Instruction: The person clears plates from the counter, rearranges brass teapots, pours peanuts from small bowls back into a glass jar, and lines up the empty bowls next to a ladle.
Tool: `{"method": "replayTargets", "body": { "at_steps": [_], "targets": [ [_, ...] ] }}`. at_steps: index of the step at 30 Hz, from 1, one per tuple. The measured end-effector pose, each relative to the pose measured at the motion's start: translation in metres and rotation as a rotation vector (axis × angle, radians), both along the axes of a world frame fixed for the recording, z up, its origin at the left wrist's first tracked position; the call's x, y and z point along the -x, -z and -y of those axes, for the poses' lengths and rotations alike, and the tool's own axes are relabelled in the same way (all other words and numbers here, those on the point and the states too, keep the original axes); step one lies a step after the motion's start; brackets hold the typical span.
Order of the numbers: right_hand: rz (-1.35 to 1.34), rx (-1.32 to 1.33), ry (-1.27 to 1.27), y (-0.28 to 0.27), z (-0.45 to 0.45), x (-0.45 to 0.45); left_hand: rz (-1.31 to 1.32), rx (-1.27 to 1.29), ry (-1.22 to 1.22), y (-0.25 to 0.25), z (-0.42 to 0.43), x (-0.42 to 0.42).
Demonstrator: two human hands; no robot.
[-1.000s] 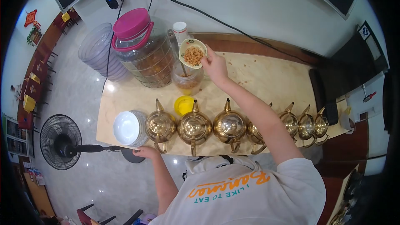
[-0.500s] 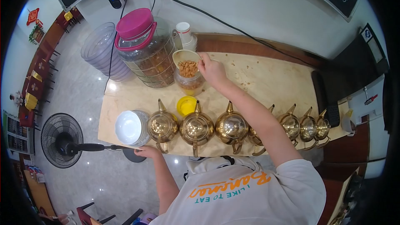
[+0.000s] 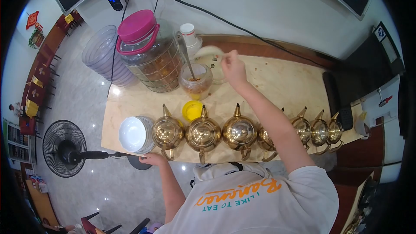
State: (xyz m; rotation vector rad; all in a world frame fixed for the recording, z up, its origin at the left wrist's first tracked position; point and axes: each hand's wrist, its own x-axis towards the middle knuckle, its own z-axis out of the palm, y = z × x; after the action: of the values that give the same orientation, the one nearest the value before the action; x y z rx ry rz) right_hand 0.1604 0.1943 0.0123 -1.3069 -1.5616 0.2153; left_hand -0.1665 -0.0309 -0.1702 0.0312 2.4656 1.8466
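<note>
My right hand (image 3: pixel 234 69) pinches the right edge of a pale patterned bowl (image 3: pixel 212 56), which is blurred and shows no brown pieces inside. Left of this bowl stands a clear jar (image 3: pixel 196 87) with brown contents and a metal spoon (image 3: pixel 186 59) upright in it. A yellow lid (image 3: pixel 192 111) lies in front of the jar. At the table's front edge, my left hand (image 3: pixel 151 159) is beside the base of a stack of white bowls (image 3: pixel 133 134); its fingers point left, apart, with nothing visible in them. Brass teapots (image 3: pixel 203 134) form a row along the front.
A large jar (image 3: pixel 151 67) with a pink lid stands at the back left, beside stacked clear tubs (image 3: pixel 102 54). White cups (image 3: pixel 188 34) are behind the small jar. A standing fan (image 3: pixel 65 148) is left of the table (image 3: pixel 277 91); a black monitor (image 3: pixel 364 76) is at the right.
The bowl held brown pieces over the small jar; now it is right of the jar without visible pieces. My right hand moved right with it. The spoon shows again. My left hand stayed put.
</note>
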Motion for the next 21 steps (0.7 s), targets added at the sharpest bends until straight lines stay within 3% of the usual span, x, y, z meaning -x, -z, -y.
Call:
{"method": "replayTargets", "body": {
  "at_steps": [6, 9, 12, 21],
  "targets": [
    [-0.831, 0.595, 0.104, 0.057, -0.024, -0.019, 0.007, 0.005, -0.018, 0.0, -0.001, 0.0],
    [-1.147, 0.876, -0.043, 0.074, -0.013, -0.019, 0.009, 0.001, -0.013, -0.002, 0.0, -0.001],
    [-1.313, 0.926, 0.066, 0.093, -0.014, -0.005, 0.017, -0.046, 0.008, -0.001, 0.0, 0.0],
    [-1.359, 1.025, 0.155, 0.114, -0.029, 0.01, 0.022, -0.014, 0.012, -0.006, 0.0, -0.004]
  ]
}}
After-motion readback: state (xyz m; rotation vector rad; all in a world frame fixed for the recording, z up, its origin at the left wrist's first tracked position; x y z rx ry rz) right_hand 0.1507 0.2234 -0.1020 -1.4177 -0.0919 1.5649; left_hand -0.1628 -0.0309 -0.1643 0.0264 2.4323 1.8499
